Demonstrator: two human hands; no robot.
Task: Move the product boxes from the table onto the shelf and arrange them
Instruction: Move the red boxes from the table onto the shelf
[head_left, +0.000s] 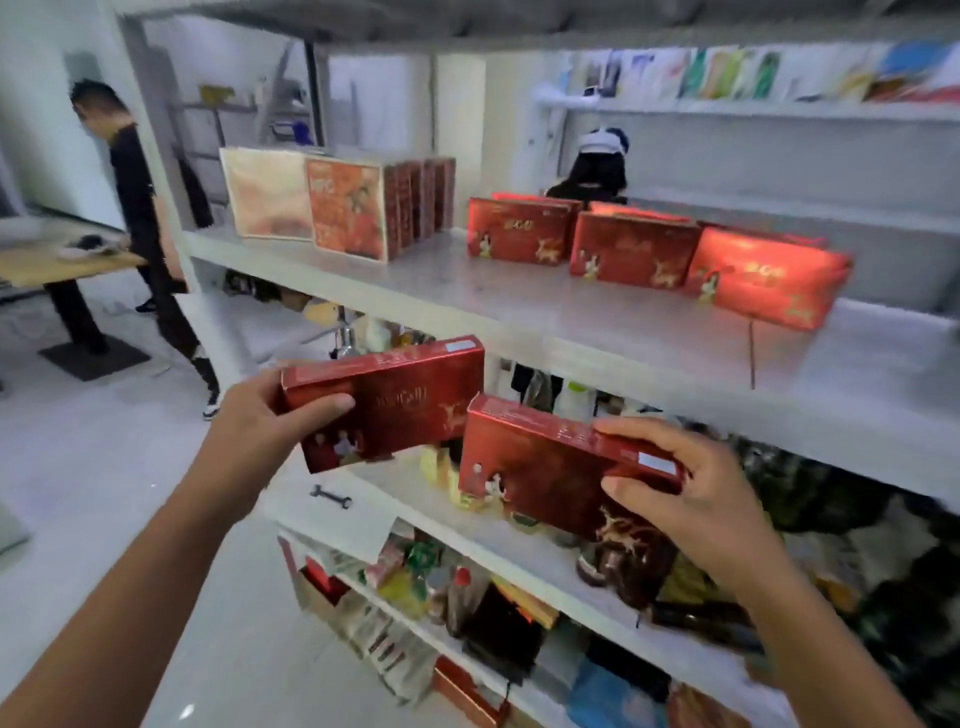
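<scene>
My left hand curls round the end of one red product box, thumb across its face. My right hand grips a second red box along its top edge. I hold both in front of the white shelf, below three matching boxes standing on it.
</scene>
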